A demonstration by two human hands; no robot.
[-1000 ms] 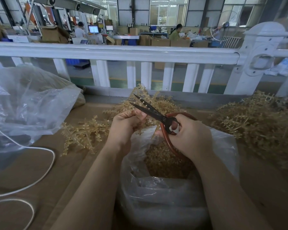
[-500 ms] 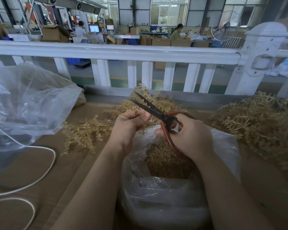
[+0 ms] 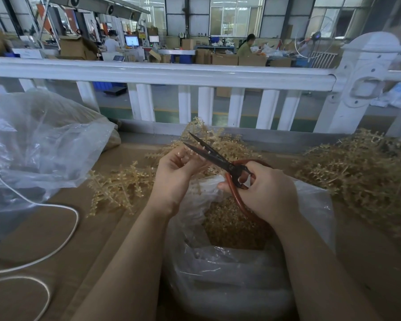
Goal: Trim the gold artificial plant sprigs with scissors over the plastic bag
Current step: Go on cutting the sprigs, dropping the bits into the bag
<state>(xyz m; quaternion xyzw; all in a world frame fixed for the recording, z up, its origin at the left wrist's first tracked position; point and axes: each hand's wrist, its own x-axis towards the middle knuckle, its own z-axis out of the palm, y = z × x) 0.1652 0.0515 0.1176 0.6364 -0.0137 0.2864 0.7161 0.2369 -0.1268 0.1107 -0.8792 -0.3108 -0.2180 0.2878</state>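
My right hand (image 3: 264, 191) grips the red-brown handles of black-bladed scissors (image 3: 208, 150), whose blades stand apart and point up-left. My left hand (image 3: 175, 173) pinches a small gold sprig (image 3: 192, 156) right at the blades. Both hands hover over a clear plastic bag (image 3: 229, 269) that holds gold trimmings (image 3: 232, 225). Loose gold sprigs lie in a pile (image 3: 118, 186) left of my left hand, another pile (image 3: 220, 144) behind the scissors, and a large heap (image 3: 361, 167) at the right.
A big crumpled clear bag (image 3: 39, 140) fills the left of the cardboard-covered table (image 3: 63, 232). A white cord (image 3: 56, 249) loops across its near left. A white railing (image 3: 162, 75) bounds the far edge. People work at distant benches.
The scissors and both hands have risen slightly. My left hand's fingers have shifted on the sprig, bringing it between the parted blades.
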